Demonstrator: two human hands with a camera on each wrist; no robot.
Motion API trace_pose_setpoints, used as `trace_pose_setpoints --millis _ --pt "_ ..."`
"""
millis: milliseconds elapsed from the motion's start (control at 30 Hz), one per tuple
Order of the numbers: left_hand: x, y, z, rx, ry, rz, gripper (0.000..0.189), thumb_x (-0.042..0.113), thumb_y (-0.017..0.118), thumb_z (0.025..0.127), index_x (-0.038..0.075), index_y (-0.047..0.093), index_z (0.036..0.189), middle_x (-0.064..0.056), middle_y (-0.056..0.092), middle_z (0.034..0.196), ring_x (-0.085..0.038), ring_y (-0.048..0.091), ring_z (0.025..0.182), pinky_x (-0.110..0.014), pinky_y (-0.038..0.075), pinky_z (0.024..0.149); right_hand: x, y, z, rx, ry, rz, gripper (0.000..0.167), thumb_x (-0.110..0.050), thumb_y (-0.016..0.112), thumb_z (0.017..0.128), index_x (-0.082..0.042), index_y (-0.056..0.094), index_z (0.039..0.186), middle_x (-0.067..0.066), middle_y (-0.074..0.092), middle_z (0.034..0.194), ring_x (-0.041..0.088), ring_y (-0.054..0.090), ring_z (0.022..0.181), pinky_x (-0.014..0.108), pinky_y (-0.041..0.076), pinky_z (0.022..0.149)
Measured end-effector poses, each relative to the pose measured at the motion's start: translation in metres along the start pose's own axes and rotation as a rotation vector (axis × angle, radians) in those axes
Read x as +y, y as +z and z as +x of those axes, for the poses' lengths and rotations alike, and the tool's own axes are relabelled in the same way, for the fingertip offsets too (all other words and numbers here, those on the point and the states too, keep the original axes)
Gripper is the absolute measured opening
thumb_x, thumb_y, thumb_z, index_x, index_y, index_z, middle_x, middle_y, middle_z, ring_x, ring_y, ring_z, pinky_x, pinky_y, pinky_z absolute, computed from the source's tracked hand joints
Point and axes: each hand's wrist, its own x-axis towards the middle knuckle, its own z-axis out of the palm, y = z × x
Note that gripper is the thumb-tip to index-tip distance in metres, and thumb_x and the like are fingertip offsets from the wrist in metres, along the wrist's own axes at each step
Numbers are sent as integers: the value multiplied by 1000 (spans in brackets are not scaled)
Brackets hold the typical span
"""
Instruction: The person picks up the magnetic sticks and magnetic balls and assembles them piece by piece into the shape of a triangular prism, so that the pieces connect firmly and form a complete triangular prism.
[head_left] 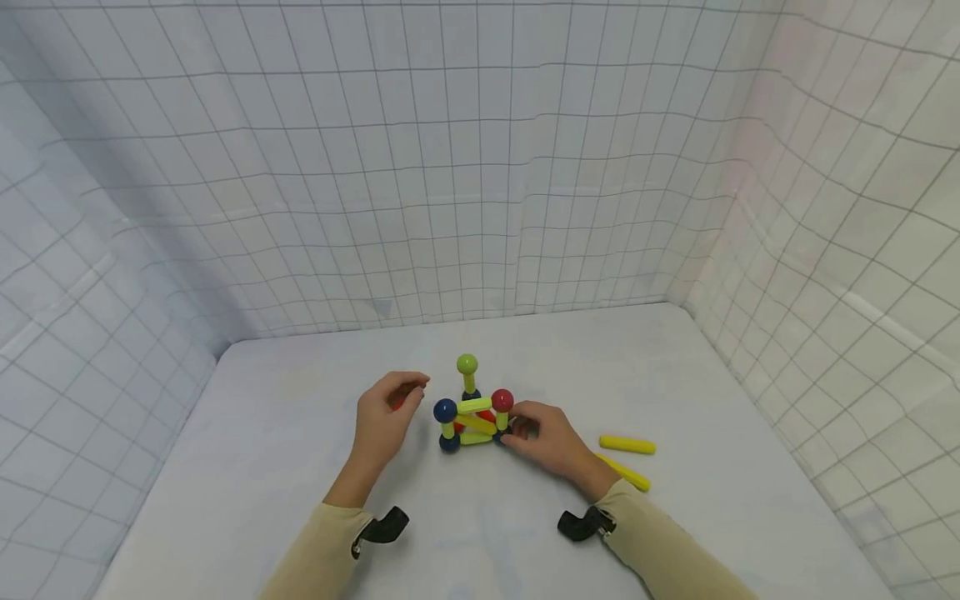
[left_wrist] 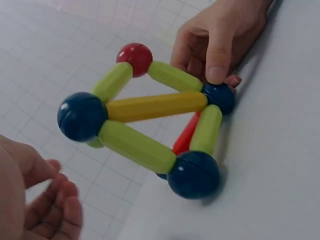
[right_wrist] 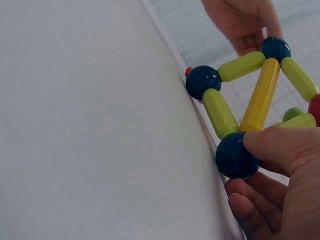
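Note:
A frame of balls and rods (head_left: 474, 406) stands on the table between both hands. My right hand (head_left: 551, 440) pinches its near-right dark blue ball (right_wrist: 236, 156), thumb on top and fingers curled below. From that ball a yellow rod (left_wrist: 156, 106) runs diagonally up to another blue ball (left_wrist: 82, 116). Lime-green rods (left_wrist: 137, 146) form the sides, with a red ball (head_left: 502, 401) at the upper right corner. Farther back a green ball (head_left: 467, 364) tops an upright rod. My left hand (head_left: 386, 418) hovers left of the frame, fingers loosely curved and apart from it.
Two loose yellow rods (head_left: 627, 444) lie on the table to the right, the nearer one partly behind my right wrist. White grid-patterned cloth walls (head_left: 480, 167) rise at the back and both sides of the white tabletop (head_left: 300, 367).

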Motion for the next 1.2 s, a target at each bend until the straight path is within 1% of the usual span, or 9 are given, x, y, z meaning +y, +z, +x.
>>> trace_pose_setpoints --millis 67,133,200,233,300,500,733,1033,1200 --pt "-11 0 -8 -81 -111 37 17 0 76 99 8 79 114 -2 75 105 -19 69 93 -26 59 84 -1 -1 0 -4 11 0 25 -14 86 95 -18 74 116 -12 67 95 12 65 86 31 58 78" --pt "-19 3 -15 -210 -181 91 18 2 81 95 8 79 112 -1 73 99 -18 67 88 -28 58 79 -2 -1 0 -7 11 5 24 -14 86 95 -18 73 115 -11 67 95 12 65 86 32 58 79" --pt "-25 9 -21 -311 -196 130 21 6 87 91 9 79 111 3 70 94 -16 64 84 -31 58 77 -3 -3 1 -7 8 17 23 -13 86 94 -19 73 113 -10 67 95 12 65 86 32 58 79" --pt "-26 12 -23 -333 -192 132 23 8 89 90 10 79 110 4 69 91 -15 63 82 -30 57 75 -3 -3 1 -7 4 25 23 -13 86 94 -18 73 112 -10 68 95 13 65 86 32 58 78" --pt "-27 16 -24 -331 -181 135 24 12 92 89 11 79 108 5 68 89 -15 63 81 -30 57 73 -3 -4 3 -10 -2 46 24 -13 86 94 -18 73 113 -9 68 97 14 65 86 32 58 79" --pt "-29 21 -16 -258 -191 178 25 14 90 90 9 81 113 4 71 95 -15 64 86 -35 58 79 0 -3 6 -50 -14 91 30 -16 89 92 -20 76 119 -7 67 98 16 63 87 32 57 78" --pt "-31 27 -6 -234 -190 183 28 12 88 92 6 82 119 -2 72 104 -19 65 90 -40 59 84 -3 0 6 -89 -36 103 26 -18 91 90 -25 79 112 -9 69 95 13 63 85 31 57 76" --pt "-37 37 9 -211 -213 187 37 14 86 94 6 79 129 -5 76 104 -22 68 95 -44 61 88 -14 8 2 -176 -31 93 27 -11 82 97 -15 83 124 -12 77 115 12 67 102 31 56 91" --pt "-36 41 17 -224 -216 181 36 15 83 96 6 79 130 -6 78 109 -23 70 100 -46 61 91 -20 10 0 -204 -46 70 29 -12 76 101 -11 80 130 -8 77 116 10 64 94 29 57 83"
